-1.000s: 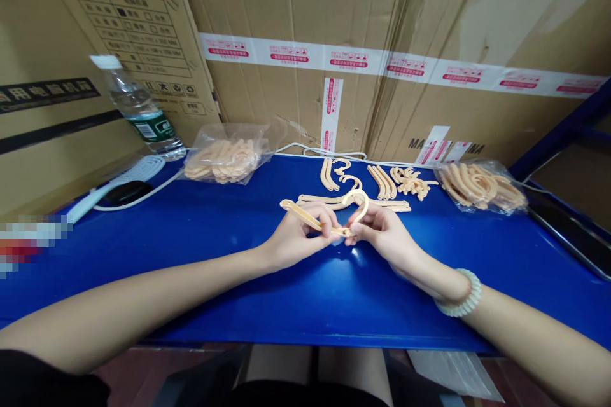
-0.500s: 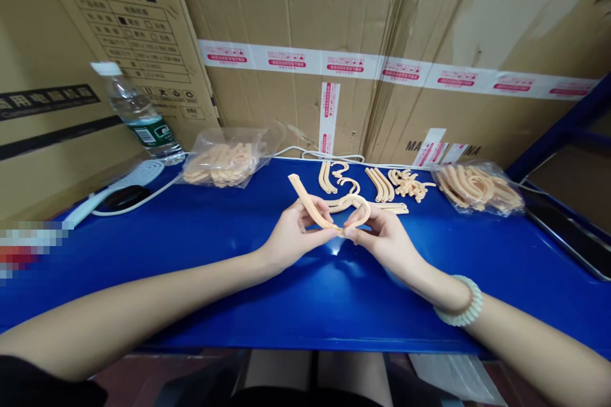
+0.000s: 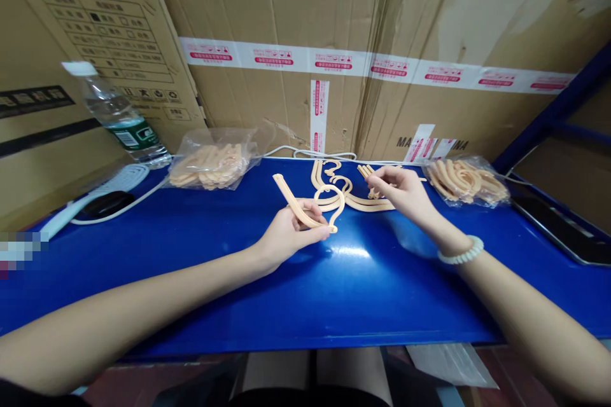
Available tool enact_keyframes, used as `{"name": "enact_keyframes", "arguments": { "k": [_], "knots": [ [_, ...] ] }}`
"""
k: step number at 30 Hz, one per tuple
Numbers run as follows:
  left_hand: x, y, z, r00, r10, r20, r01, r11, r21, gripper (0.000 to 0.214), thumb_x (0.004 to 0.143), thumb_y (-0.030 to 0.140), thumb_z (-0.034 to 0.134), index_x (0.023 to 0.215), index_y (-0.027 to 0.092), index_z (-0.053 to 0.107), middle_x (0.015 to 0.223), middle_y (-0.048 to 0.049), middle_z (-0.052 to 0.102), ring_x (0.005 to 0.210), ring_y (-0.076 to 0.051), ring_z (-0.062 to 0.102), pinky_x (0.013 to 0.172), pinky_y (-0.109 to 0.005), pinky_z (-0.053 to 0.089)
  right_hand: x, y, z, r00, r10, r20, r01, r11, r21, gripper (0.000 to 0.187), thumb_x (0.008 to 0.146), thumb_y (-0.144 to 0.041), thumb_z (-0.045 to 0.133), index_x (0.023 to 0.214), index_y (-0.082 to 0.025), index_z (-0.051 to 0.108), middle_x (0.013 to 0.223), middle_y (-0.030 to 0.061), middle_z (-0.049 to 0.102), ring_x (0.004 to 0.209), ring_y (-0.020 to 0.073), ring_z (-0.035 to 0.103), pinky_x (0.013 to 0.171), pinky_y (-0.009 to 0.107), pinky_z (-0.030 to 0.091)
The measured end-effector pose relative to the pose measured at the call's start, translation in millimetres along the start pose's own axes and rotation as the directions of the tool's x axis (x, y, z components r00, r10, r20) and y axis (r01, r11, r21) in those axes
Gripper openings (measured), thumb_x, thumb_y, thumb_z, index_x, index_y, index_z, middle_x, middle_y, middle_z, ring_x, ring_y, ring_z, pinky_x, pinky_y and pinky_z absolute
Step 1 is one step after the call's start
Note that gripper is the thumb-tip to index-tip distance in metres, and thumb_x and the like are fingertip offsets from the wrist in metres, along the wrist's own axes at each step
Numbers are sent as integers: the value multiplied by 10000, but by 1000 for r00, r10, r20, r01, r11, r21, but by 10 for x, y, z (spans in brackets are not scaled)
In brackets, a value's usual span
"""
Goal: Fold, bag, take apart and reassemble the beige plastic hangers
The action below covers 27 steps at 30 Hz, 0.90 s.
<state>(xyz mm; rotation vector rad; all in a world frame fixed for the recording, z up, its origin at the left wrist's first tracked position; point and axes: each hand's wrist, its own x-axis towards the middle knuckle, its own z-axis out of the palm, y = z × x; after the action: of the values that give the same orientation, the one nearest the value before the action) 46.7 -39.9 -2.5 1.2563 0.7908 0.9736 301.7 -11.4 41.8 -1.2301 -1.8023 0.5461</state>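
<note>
Left hand (image 3: 286, 232), grip clamped on a strip (image 3: 289, 196) above the counter (image 3: 286, 311), its long axis slanting up-left from the hook (image 3: 342, 205); right hand (image 3: 403, 191) nearer the loose strips (image 3: 363, 170), at its fingertips (grip closed or not, cannot tell).

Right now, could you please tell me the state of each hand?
Left hand: closed, holding a curved piece with a hook at its end.
Right hand: by the loose pieces; grip cannot be told.

Left fingers (image 3: 312, 236) pinching a curved strip (image 3: 288, 196) — hook (image 3: 342, 205) at its end, right fingers (image 3: 387, 173) beside loose strips (image 3: 364, 170), blue table (image 3: 286, 311)
</note>
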Motion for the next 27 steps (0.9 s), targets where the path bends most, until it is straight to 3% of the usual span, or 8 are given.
{"name": "enact_keyframes", "arguments": {
  "k": [2, 5, 9, 14, 19, 22, 25, 27],
  "knots": [
    [1, -8, -7, 1000, -3, 0, 3, 1000, -14, 403, 662, 193, 870, 903, 163, 548, 760, 9, 717, 724, -133, 709, 706, -245, 537, 109, 179, -126, 991, -134, 8, 130, 944, -303, 149, 889, -298, 660, 841, -180, 737, 834, 77, 716, 768, 230, 634, 749, 372, 498],
    [1, -24, -9, 1000, 4, -2, -4, 1000, -19, 404, 676, 214, 871, 914, 163, 548, 786, -1, 720, 737, -141, 714, 712, -256, 543, 191, 388, -195, 956, -216, 197, 289, 804, -520, 136, 860, -180, 645, 884, -186, 779, 963, 113, 722, 931, 289, 622, 881, 444, 471],
    [1, -32, -6, 1000, 10, -5, -10, 999, -30, 407, 683, 228, 875, 917, 161, 549, 791, -4, 715, 746, -149, 720, 726, -270, 558, 226, 521, -188, 922, -193, 337, 357, 760, -542, 187, 867, -156, 624, 919, -180, 801, 1000, 124, 712, 961, 292, 610, 910, 443, 472],
    [10, -38, -9, 1000, -6, -20, 4, 997, -79, 452, 670, 217, 890, 962, 155, 551, 826, -3, 709, 762, -149, 728, 735, -278, 578, 252, 546, -168, 921, -196, 337, 356, 776, -521, 162, 845, -168, 648, 888, -191, 802, 951, 108, 707, 937, 284, 608, 909, 448, 474],
    [16, -44, -14, 1000, -17, -19, 15, 994, -110, 484, 666, 199, 894, 993, 152, 541, 834, 0, 708, 757, -136, 726, 731, -263, 585, 246, 441, -136, 968, -230, 105, 252, 899, -359, 151, 857, -213, 631, 827, -196, 778, 930, 106, 696, 874, 252, 642, 829, 409, 516],
    [13, -39, -11, 1000, -18, -13, 16, 993, -116, 485, 663, 192, 895, 990, 153, 539, 834, -3, 712, 765, -141, 729, 734, -268, 588, 199, 293, -133, 992, -111, -65, 104, 989, -101, 160, 855, -338, 676, 872, -196, 748, 759, 57, 688, 665, 206, 642, 648, 354, 532],
    [15, -36, -7, 1000, -9, -9, 8, 992, -124, 482, 661, 194, 896, 986, 155, 543, 829, 2, 706, 762, -144, 727, 730, -272, 583, 105, 74, -106, 990, 40, -133, -10, 975, 221, 242, 833, -413, 735, 926, -189, 728, 633, 20, 668, 577, 188, 648, 608, 335, 554],
    [21, -38, -7, 1000, 1, -9, -3, 992, -127, 475, 665, 200, 894, 984, 156, 544, 817, 7, 702, 743, -142, 723, 727, -277, 577, 23, -88, -65, 981, 91, -172, -19, 924, 381, 277, 802, -428, 790, 933, -190, 736, 779, 51, 729, 699, 201, 708, 704, 346, 590]
  ]
}}
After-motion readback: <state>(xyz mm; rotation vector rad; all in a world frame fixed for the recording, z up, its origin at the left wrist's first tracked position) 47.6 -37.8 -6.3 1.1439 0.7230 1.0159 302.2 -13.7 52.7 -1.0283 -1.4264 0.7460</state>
